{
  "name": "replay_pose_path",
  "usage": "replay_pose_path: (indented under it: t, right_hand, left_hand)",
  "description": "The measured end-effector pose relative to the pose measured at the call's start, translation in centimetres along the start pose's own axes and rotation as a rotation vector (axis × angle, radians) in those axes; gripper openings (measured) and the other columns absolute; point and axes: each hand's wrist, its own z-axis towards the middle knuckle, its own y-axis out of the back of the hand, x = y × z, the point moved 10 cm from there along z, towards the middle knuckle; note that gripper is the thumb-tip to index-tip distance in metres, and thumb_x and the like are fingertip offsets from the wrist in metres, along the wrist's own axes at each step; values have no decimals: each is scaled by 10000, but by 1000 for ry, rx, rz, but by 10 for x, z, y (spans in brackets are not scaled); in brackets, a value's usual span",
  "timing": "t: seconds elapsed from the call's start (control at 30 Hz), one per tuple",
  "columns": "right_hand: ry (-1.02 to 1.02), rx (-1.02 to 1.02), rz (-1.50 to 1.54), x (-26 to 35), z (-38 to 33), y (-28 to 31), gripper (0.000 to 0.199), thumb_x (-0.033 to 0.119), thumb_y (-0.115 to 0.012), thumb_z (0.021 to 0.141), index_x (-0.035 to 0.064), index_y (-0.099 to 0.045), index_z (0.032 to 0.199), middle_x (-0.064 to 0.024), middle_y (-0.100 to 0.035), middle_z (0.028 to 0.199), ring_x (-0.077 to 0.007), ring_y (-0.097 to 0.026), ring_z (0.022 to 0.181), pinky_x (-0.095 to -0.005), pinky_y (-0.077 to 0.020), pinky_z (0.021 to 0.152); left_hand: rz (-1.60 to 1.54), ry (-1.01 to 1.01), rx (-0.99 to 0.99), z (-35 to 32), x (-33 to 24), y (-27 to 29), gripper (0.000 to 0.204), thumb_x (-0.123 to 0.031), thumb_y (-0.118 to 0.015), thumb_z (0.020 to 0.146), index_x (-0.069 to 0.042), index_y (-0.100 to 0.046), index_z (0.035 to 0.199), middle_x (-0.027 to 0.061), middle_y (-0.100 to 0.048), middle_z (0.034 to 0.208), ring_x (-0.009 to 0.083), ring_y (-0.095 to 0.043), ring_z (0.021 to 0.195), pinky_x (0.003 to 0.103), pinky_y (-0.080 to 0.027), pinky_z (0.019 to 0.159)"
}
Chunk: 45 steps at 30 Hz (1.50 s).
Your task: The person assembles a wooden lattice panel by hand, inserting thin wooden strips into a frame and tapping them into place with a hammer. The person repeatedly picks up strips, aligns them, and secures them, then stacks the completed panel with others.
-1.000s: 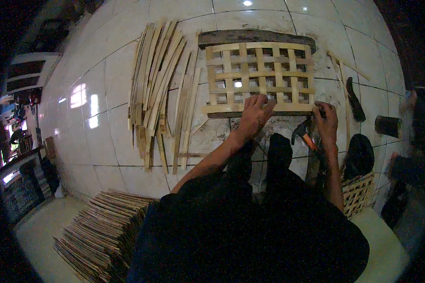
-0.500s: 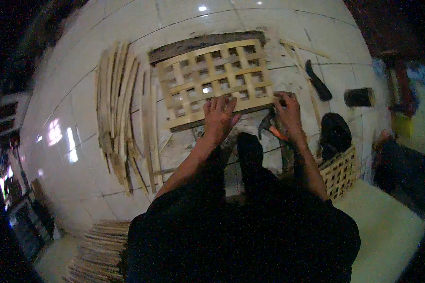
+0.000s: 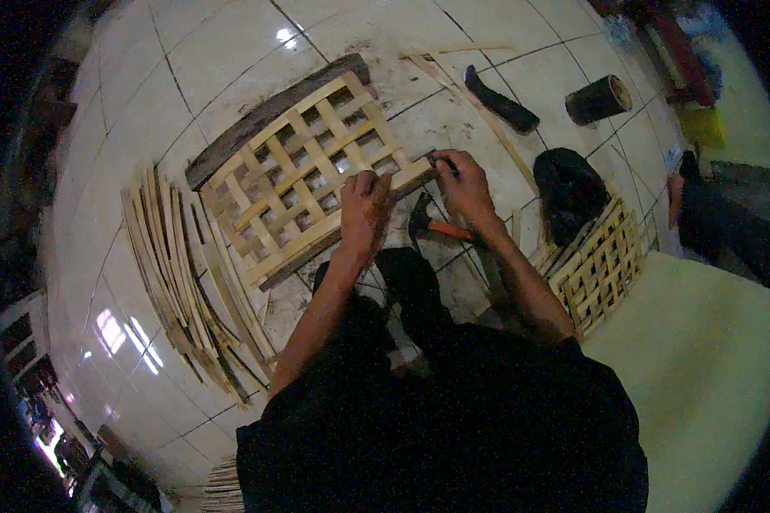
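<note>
A woven lattice panel of flat pale strips lies on the tiled floor before me, with dark wooden bars along its far and near edges. My left hand rests on its near edge, fingers curled over the front strip. At the panel's right near corner, my right hand has thumb and forefinger pinched together; what is between them is too dark to make out. Just below that corner, a claw hammer with an orange and black handle lies on the floor, close to my foot.
Loose pale strips lie left of the panel. To the right are a curved dark piece, a dark cylinder, a black bundle and another woven lattice. Someone's dark-clothed leg shows at far right.
My view has turned, so the panel now appears slanted and farther left. The fingers of my left hand, spread before, are now curled in. My right hand stays at the panel's corner.
</note>
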Motion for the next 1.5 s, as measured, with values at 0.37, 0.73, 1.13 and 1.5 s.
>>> replay_pose_path:
  t: [0.37,0.73,1.13,1.5]
  right_hand:
    - [-3,-63,104,4,-6,7,221,185,-592,912,-3,-640,1018,-169,-614,1000,-310,-610,952,-364,-470,848]
    - [-31,-77,55,-1,-7,7,219,176,-604,900,-25,-639,979,-183,-617,976,-312,-615,927,-368,-468,834]
    - [-8,-61,79,-7,-4,4,225,182,-609,888,-23,-637,974,-188,-613,973,-316,-617,908,-362,-478,820]
    - [-80,-41,81,-7,-6,3,222,179,-601,900,-29,-624,976,-178,-604,968,-296,-629,903,-356,-491,818]
  left_hand:
    - [-9,-51,-44,1,-6,3,317,-95,-702,764,-52,-637,1071,131,-557,960,323,-528,935,434,-421,802]
    - [-9,-17,-1,3,-10,3,375,-38,-725,726,-49,-646,1092,133,-543,967,320,-514,913,421,-425,786]
    - [-37,7,20,12,-14,6,438,-81,-741,719,-54,-608,1135,133,-540,1017,330,-508,948,431,-421,803]
    - [-67,-84,33,21,-18,-13,334,-106,-718,767,-44,-609,1076,146,-563,986,344,-528,929,447,-421,798]
